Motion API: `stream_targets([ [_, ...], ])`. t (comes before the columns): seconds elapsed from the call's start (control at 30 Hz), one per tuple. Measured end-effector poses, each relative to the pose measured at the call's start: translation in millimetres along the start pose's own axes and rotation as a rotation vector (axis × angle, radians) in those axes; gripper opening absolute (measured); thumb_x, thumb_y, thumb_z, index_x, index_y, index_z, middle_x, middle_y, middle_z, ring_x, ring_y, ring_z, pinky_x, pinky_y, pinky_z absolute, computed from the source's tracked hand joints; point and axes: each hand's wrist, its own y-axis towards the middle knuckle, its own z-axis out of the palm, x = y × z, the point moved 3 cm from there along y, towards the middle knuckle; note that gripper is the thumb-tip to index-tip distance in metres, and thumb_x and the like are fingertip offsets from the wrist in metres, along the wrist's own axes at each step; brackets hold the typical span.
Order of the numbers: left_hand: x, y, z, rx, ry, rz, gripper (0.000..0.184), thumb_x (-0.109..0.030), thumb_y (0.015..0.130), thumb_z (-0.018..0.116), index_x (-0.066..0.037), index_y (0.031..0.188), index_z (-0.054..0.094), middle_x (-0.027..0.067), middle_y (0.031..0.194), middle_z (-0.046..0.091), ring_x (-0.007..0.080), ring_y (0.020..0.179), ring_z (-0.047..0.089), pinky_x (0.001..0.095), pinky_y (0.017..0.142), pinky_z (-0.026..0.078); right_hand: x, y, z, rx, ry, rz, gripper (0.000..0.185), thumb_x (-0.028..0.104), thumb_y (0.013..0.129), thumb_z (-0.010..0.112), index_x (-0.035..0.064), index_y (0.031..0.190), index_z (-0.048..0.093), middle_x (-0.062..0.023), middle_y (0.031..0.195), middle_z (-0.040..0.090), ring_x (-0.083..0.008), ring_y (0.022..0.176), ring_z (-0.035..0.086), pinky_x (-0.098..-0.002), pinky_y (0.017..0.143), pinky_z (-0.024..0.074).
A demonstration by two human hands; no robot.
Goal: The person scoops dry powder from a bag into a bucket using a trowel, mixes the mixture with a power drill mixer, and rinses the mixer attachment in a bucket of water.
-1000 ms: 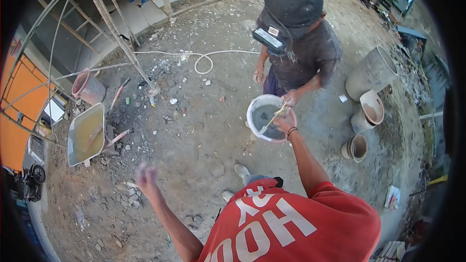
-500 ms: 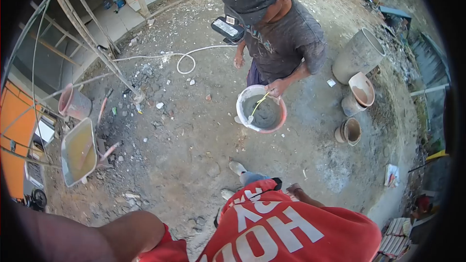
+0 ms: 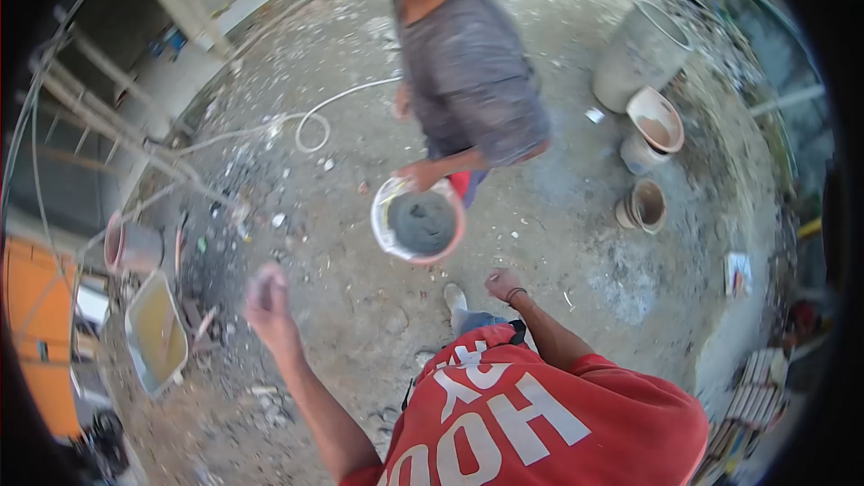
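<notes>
My left hand is raised over the ground at the left, smeared by motion, so its finger shape is unclear; nothing shows in it. My right hand, with a dark band at the wrist, hangs in front of my red shirt. Its fingers look curled in, and no object shows in them. Ahead of me, a co-worker in a grey shirt grips the rim of a bucket of wet grey mortar. Both my hands are apart from that bucket.
At the left stand a wheelbarrow of murky water and a pinkish bucket, near wooden poles. A hose loops over the rubble. To the right are a concrete cylinder and several smaller buckets.
My left arm has swung up and forward into view, and my right hand has come out in front of my shirt. The co-worker has turned and shifted left with the mortar bucket.
</notes>
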Motion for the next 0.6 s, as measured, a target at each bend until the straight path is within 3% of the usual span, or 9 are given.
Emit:
stream_targets([
  [0.17, 377.1, -172.3, 13.7, 0.498, 0.446, -0.547, 0.029, -0.026, 0.096, 0.068, 0.002, 0.101, 0.073, 0.0117, 0.089, 0.073, 0.0205, 0.085, 0.065, 0.0437, 0.077, 0.053, -31.8, 11.3, -68.6, -0.116, -0.475, -0.015, 0.025, 0.029, 0.081, 0.068, 0.0092, 0.088, 0.081, -0.0183, 0.095, 0.079, -0.0364, 0.089, 0.077, -0.0474, 0.080, 0.0617],
  [0.27, 367.8, -262.5, 12.9, 0.812, 0.532, -0.944, 0.030, -0.033, 0.093, 0.069, -0.003, 0.099, 0.069, 0.0137, 0.093, 0.069, 0.0255, 0.084, 0.065, 0.0495, 0.072, 0.051, -119.0, 26.1, -95.3, -0.003, -0.867, -0.107, 0.026, 0.029, 0.081, 0.067, 0.0101, 0.091, 0.082, -0.0189, 0.094, 0.078, -0.0383, 0.092, 0.077, -0.0483, 0.083, 0.0618],
  [0.33, 358.8, -293.3, 0.9, 0.863, 0.453, -1.139, 0.030, -0.032, 0.092, 0.070, -0.003, 0.101, 0.070, 0.0134, 0.094, 0.070, 0.0261, 0.084, 0.066, 0.0491, 0.070, 0.052, -166.4, 14.0, -120.5, 0.019, -0.883, 0.106, 0.028, 0.030, 0.082, 0.066, 0.0090, 0.092, 0.082, -0.0203, 0.098, 0.078, -0.0399, 0.094, 0.076, -0.0497, 0.085, 0.0611],
  [0.43, 347.9, -287.1, -12.5, 0.794, 0.362, -1.232, 0.030, -0.031, 0.091, 0.072, -0.003, 0.104, 0.071, 0.0129, 0.095, 0.071, 0.0270, 0.083, 0.068, 0.0485, 0.067, 0.053, -242.1, -45.5, -136.2, -0.433, -0.212, 0.627, 0.032, 0.032, 0.083, 0.065, 0.0061, 0.094, 0.081, -0.0222, 0.102, 0.077, -0.0398, 0.100, 0.076, -0.0511, 0.082, 0.0593],
  [0.47, 348.6, -278.5, -12.8, 0.759, 0.330, -1.239, 0.031, -0.030, 0.091, 0.073, -0.003, 0.105, 0.071, 0.0128, 0.095, 0.071, 0.0273, 0.083, 0.068, 0.0482, 0.066, 0.054, -260.4, -64.1, -128.3, -0.421, -0.372, 0.513, 0.034, 0.033, 0.087, 0.060, 0.0054, 0.089, 0.079, -0.0239, 0.099, 0.076, -0.0402, 0.093, 0.073, -0.0542, 0.083, 0.0547],
  [0.5, 349.5, -267.8, -8.4, 0.725, 0.278, -1.241, 0.031, -0.030, 0.090, 0.073, -0.004, 0.106, 0.072, 0.0126, 0.095, 0.071, 0.0276, 0.082, 0.069, 0.0480, 0.065, 0.054, -279.4, -92.4, -114.8, -0.470, -0.238, 0.581, 0.038, 0.036, 0.089, 0.058, 0.0041, 0.094, 0.078, -0.0239, 0.105, 0.075, -0.0392, 0.102, 0.070, -0.0535, 0.088, 0.0538],
  [0.53, 348.8, -251.6, -0.2, 0.688, 0.197, -1.233, 0.031, -0.029, 0.090, 0.074, -0.004, 0.107, 0.072, 0.0125, 0.096, 0.071, 0.0279, 0.082, 0.069, 0.0478, 0.064, 0.055, -335.9, -93.6, -88.3, -0.388, -0.482, 0.485, 0.038, 0.037, 0.092, 0.058, 0.0038, 0.097, 0.076, -0.0210, 0.103, 0.074, -0.0374, 0.099, 0.071, -0.0532, 0.087, 0.0545],
  [0.57, 352.8, -234.2, 10.5, 0.654, 0.082, -1.233, 0.032, -0.029, 0.089, 0.074, -0.004, 0.108, 0.072, 0.0123, 0.096, 0.072, 0.0282, 0.082, 0.069, 0.0476, 0.063, 0.055, -296.0, -135.0, -86.5, -0.427, -0.074, 0.684, 0.045, 0.042, 0.088, 0.067, 0.0062, 0.113, 0.078, -0.0186, 0.116, 0.077, -0.0376, 0.109, 0.072, -0.0495, 0.098, 0.0541],
  [0.6, 358.6, -207.5, 19.7, 0.770, -0.578, -1.402, 0.032, -0.029, 0.089, 0.075, -0.004, 0.109, 0.073, 0.0122, 0.096, 0.072, 0.0285, 0.082, 0.070, 0.0474, 0.062, 0.055, -259.5, -154.8, -86.2, -0.181, -0.168, 0.705, 0.043, 0.041, 0.092, 0.066, 0.0060, 0.114, 0.077, -0.0167, 0.120, 0.076, -0.0356, 0.109, 0.071, -0.0487, 0.106, 0.0490],
])
